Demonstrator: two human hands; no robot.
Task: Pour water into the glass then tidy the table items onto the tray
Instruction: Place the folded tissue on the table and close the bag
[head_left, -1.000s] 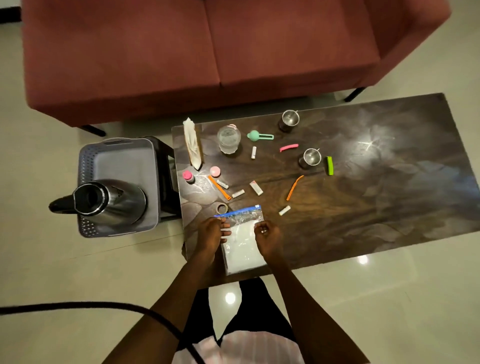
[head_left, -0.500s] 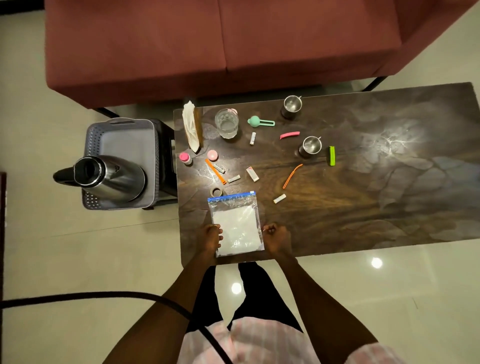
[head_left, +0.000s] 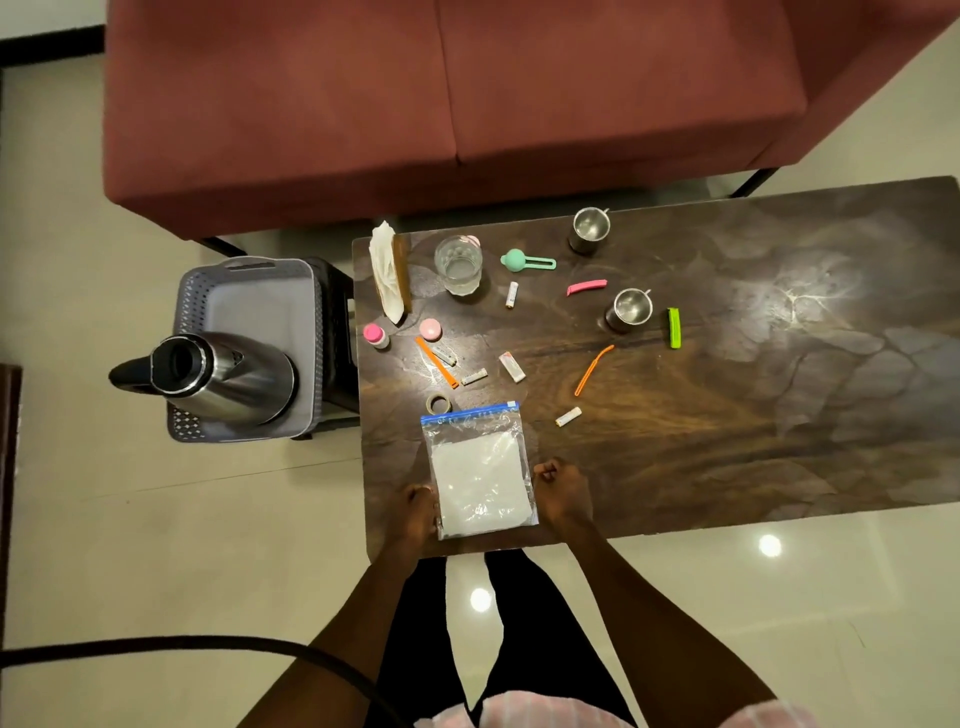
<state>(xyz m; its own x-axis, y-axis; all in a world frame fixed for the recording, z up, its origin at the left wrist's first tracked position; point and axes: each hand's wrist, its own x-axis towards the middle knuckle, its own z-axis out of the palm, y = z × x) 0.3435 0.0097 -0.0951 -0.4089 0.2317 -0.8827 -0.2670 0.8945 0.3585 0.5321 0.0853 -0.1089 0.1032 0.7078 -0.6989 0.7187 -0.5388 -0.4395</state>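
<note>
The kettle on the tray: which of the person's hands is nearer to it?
Left. The left hand is at the bag's near-left edge, toward the kettle; the right hand is across the bag, farther away.

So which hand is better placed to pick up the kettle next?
Probably the left hand. The kettle stands on the tray off the table's left end, on that hand's side; the right hand would have to cross the plastic bag.

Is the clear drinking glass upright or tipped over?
Upright: the clear drinking glass stands on its base on the dark wooden table, rim facing up.
</note>
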